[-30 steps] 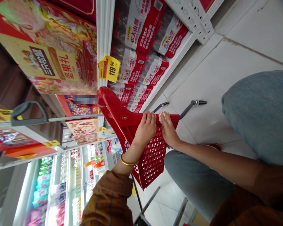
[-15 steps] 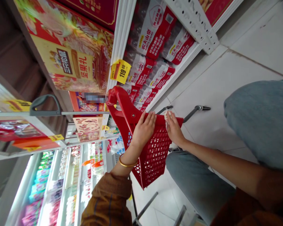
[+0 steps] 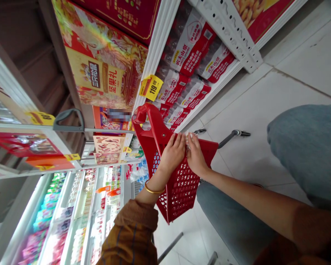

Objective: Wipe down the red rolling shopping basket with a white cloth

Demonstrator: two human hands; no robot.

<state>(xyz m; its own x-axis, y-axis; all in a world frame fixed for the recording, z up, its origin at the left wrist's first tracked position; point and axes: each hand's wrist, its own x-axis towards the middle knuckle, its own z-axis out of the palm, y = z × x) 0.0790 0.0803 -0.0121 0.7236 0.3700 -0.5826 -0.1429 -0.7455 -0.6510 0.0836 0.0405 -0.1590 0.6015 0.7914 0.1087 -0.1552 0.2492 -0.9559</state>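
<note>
The view is turned sideways. A red plastic shopping basket (image 3: 179, 187) with a perforated wall stands tipped in front of my knees. My left hand (image 3: 173, 154), with a gold bangle and a brown sleeve, is closed over the basket's rim. My right hand (image 3: 195, 157) lies right beside it on the same rim, fingers pressed on a small white cloth (image 3: 188, 138) that barely shows. The two hands touch each other.
Shelves hold shrink-wrapped packs of bottled water (image 3: 187, 70) and a large gift box (image 3: 107, 73), with a yellow price tag (image 3: 151, 87). A grey pull handle (image 3: 68, 119) on a metal rod sticks out left. My jeans-clad knees (image 3: 306, 147) fill the right. Lit display shelves (image 3: 71, 221) lie beyond.
My right hand with the cloth has slid along the rim toward my left hand until they touch. The camera has shifted, so the shelves and basket sit further right.
</note>
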